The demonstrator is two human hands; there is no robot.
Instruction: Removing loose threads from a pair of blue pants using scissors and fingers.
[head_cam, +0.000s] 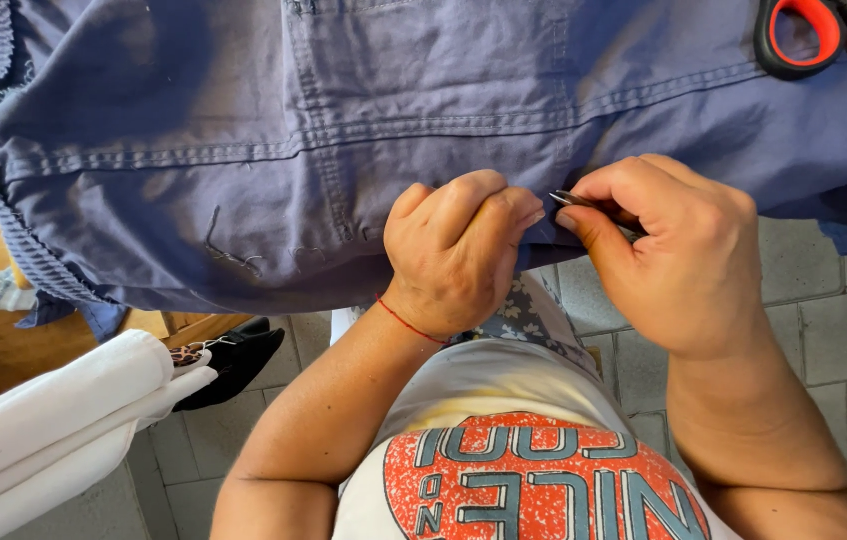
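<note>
Nearest to us, our left hand (458,250) pinches the edge of the blue garment (343,130), and our right hand (668,255) grips a thin metal tool (583,203) closed. It could slip and prick our fingers (503,210). Farther, scissors (823,35) lie on the cloth.

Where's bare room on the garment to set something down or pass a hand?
Free: the wide blue garment stretch left of the pocket seam, and the band between that seam and the scissors. Crowded: the lower edge, where the left hand pinches fabric beside the right hand holding a small metal tool.
</note>
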